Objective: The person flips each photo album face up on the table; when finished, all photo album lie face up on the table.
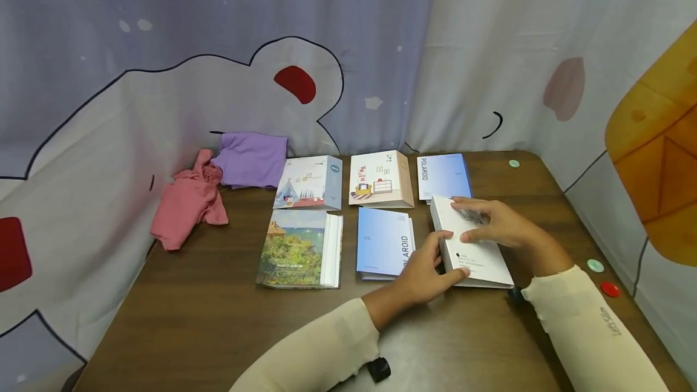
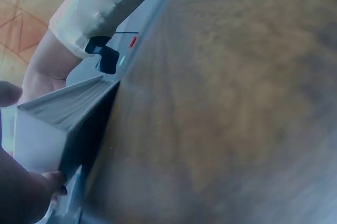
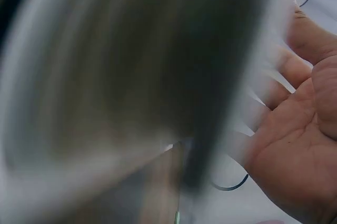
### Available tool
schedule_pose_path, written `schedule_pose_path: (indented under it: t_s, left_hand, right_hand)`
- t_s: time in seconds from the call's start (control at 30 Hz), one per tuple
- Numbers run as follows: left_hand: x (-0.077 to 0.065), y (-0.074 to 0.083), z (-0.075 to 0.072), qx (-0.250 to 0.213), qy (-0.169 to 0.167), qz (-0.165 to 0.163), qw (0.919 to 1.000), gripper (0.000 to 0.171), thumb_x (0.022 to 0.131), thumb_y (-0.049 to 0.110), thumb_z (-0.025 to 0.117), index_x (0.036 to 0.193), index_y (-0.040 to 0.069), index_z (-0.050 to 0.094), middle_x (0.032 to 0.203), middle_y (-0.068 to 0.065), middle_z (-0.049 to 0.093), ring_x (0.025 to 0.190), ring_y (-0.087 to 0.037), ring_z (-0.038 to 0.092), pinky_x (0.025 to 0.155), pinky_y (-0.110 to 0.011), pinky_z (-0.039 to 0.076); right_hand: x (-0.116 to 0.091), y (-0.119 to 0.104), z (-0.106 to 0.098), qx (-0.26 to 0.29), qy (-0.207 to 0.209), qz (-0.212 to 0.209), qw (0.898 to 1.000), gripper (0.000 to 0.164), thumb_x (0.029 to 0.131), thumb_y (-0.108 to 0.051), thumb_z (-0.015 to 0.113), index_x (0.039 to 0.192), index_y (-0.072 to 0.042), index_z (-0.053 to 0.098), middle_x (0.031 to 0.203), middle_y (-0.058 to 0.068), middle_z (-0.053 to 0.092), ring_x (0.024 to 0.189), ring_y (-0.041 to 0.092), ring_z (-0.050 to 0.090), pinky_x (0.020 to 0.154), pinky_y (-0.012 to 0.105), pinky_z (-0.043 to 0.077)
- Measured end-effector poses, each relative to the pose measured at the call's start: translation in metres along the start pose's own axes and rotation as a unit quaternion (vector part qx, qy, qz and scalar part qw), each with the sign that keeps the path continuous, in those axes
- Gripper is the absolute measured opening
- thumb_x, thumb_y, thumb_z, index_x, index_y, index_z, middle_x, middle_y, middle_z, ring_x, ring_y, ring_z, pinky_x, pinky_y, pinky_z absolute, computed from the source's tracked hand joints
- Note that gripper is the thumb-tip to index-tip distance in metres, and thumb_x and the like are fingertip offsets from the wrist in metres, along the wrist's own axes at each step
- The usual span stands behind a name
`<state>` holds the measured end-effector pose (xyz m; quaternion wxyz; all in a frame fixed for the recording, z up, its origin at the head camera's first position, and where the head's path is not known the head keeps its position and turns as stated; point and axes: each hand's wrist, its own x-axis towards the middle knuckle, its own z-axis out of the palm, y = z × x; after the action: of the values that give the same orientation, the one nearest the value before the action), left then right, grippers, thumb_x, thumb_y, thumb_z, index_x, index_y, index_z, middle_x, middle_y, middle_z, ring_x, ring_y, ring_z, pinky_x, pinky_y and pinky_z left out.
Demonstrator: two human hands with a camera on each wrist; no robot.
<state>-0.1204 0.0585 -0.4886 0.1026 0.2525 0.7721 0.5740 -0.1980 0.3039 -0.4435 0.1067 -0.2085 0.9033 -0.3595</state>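
Observation:
A thick white album (image 1: 472, 253) with dark print on its cover lies tilted on the right part of the table, its spine facing left. My left hand (image 1: 426, 271) grips the spine side, thumb over the cover. In the left wrist view, fingers (image 2: 50, 182) of that hand reach the lower edge of the album (image 2: 39, 134), whose page block shows. On the cover rests my right hand (image 1: 498, 224), fingers and thumb spread fairly straight. The right wrist view has the right hand (image 3: 295, 124) against the cover, with the album blurred up close.
Blue albums marked Polaroid (image 1: 383, 244) (image 1: 443, 175) sit left of and behind the white one. Further left are a landscape photo album (image 1: 291, 253) and two illustrated albums (image 1: 305, 181) (image 1: 378, 179). Purple cloth (image 1: 251, 159) and pink cloth (image 1: 190, 204) lie back left. Round buttons (image 1: 610, 289) dot the right edge.

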Motion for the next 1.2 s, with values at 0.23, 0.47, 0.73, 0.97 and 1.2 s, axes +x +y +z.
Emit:
schedule_pose_path:
  t_s: [0.23,0.47,0.73,0.97,1.2]
  left_hand:
    - [-0.003,-0.006,0.002,0.026,-0.016,-0.024,0.9992,0.071,0.098,0.012,0.075,0.161,0.003,0.044,0.158,-0.019,0.060,0.139,-0.012,0.061,0.112,-0.019,0.051]
    - [-0.013,-0.002,-0.005,0.109,-0.026,-0.025,0.9934,0.067,0.099,0.012,0.070,0.162,0.002,0.049,0.159,-0.014,0.057,0.138,-0.012,0.056,0.120,-0.025,0.046]
    - [-0.018,0.003,-0.013,0.148,-0.036,-0.005,0.9884,0.063,0.102,0.009,0.070,0.160,-0.002,0.049,0.170,-0.023,0.043,0.156,-0.032,0.048,0.130,-0.043,0.041]
    - [-0.022,0.010,-0.015,0.310,-0.038,0.002,0.9501,0.062,0.107,0.024,0.071,0.161,0.001,0.051,0.180,-0.028,0.022,0.166,-0.043,0.030,0.132,-0.047,0.038]
    - [-0.022,0.010,-0.020,0.464,-0.076,0.017,0.8825,0.061,0.111,0.045,0.061,0.163,0.013,0.052,0.178,-0.021,0.033,0.170,-0.045,0.020,0.137,-0.048,0.029]
  right_hand:
    - [-0.001,-0.002,0.013,-0.057,0.014,0.001,0.998,0.079,0.085,-0.031,0.095,0.153,-0.004,0.063,0.168,0.021,0.050,0.156,0.054,0.043,0.122,0.071,0.040]
    - [-0.001,-0.009,0.026,-0.076,0.036,-0.027,0.996,0.076,0.082,-0.027,0.097,0.147,0.000,0.067,0.162,0.024,0.056,0.152,0.054,0.048,0.122,0.071,0.040]
    - [0.000,-0.013,0.033,-0.089,0.040,-0.015,0.995,0.077,0.085,-0.027,0.095,0.150,0.000,0.064,0.163,0.025,0.054,0.152,0.054,0.048,0.120,0.072,0.042]
    - [0.001,-0.013,0.036,-0.090,0.044,-0.008,0.995,0.076,0.088,-0.030,0.093,0.152,-0.001,0.063,0.165,0.024,0.052,0.153,0.054,0.047,0.120,0.072,0.042]
    - [0.001,-0.010,0.038,-0.091,0.030,0.004,0.995,0.077,0.091,-0.030,0.090,0.156,-0.004,0.058,0.170,0.022,0.046,0.156,0.054,0.042,0.122,0.073,0.039]
